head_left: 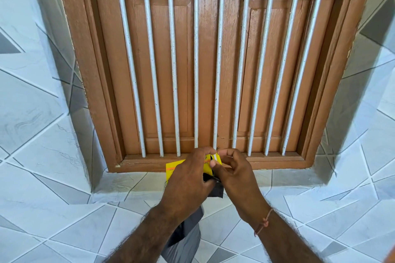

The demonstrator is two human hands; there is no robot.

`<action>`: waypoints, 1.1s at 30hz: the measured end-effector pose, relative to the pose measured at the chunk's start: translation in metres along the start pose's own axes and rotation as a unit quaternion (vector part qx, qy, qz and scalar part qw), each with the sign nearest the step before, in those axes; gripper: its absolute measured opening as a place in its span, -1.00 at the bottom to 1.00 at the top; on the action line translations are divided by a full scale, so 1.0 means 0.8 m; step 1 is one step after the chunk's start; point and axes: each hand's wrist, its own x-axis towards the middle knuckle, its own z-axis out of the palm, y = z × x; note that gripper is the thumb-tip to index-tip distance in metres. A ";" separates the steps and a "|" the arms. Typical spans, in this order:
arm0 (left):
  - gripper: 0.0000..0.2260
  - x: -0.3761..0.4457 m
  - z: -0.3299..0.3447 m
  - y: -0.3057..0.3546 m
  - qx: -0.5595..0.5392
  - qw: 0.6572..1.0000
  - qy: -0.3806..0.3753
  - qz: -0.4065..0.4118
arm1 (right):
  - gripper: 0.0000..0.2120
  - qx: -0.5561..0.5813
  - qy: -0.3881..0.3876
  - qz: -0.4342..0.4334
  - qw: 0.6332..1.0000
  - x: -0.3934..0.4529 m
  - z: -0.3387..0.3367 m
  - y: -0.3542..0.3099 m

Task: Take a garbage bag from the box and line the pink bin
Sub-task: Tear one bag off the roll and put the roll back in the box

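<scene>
A small yellow garbage bag box (173,169) is held in front of the window ledge by my left hand (188,179), which wraps around its middle and hides most of it. My right hand (233,175) pinches the box's white end flap between thumb and forefinger. A black garbage bag (216,190) sticks out below the box between both hands, and more dark grey plastic (188,235) hangs down under my left forearm. The pink bin is not in view.
A brown wooden shuttered window (162,70) with several white vertical bars (218,66) fills the wall ahead. Grey and white tiled ledge (132,186) and walls (32,113) surround it.
</scene>
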 end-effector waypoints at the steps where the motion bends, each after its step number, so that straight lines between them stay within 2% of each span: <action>1: -0.50 0.000 0.000 0.001 0.002 1.000 0.001 0.006 | -0.74 0.016 -0.006 0.009 1.000 -0.001 0.000 -0.001; 3: -0.49 0.001 0.001 0.001 0.000 1.000 0.003 0.018 | -0.64 0.046 -0.014 0.026 0.999 -0.003 0.001 0.000; 8: -0.46 0.001 0.001 0.013 0.000 1.000 -0.018 0.000 | -0.73 0.058 0.041 0.037 0.997 -0.004 0.006 -0.001; 12: -0.45 -0.006 -0.019 -0.005 0.030 0.999 0.040 -0.006 | -0.82 0.102 0.080 0.039 0.991 0.007 -0.014 0.002; 14: -0.56 -0.012 -0.036 -0.028 0.047 0.996 0.061 -0.039 | -0.86 0.147 0.079 0.054 0.984 0.013 -0.034 0.003; 17: -0.89 -0.022 -0.045 -0.060 0.019 0.993 0.036 -0.112 | -0.87 0.196 0.066 0.064 0.976 0.017 -0.053 0.009; 18: -0.89 -0.024 -0.042 -0.065 -0.005 0.993 0.023 -0.119 | -0.86 0.204 0.064 0.063 0.975 0.018 -0.054 0.013; 21: -0.59 -0.031 -0.020 -0.064 -0.075 0.991 -0.020 -0.112 | -0.84 0.200 0.055 0.057 0.977 0.017 -0.047 0.022; 22: -0.55 -0.033 -0.012 -0.061 -0.089 0.990 -0.025 -0.107 | -0.86 0.191 0.056 0.056 0.978 0.017 -0.044 0.026; 24: -0.51 -0.035 -0.001 -0.057 -0.105 0.988 -0.024 -0.113 | -0.87 0.166 0.072 0.049 0.982 0.018 -0.037 0.032; 27: -0.43 -0.035 0.009 -0.056 -0.110 0.984 -0.030 -0.139 | -0.91 0.074 0.142 -0.008 0.987 0.014 -0.019 0.038; 29: -0.43 -0.033 0.016 -0.053 -0.104 0.983 -0.032 -0.149 | -0.84 0.022 0.177 -0.034 0.983 0.008 -0.005 0.039; 33: -0.49 -0.026 0.020 -0.047 -0.102 0.982 -0.023 -0.156 | -0.61 -0.021 0.173 -0.025 0.984 0.006 0.006 0.041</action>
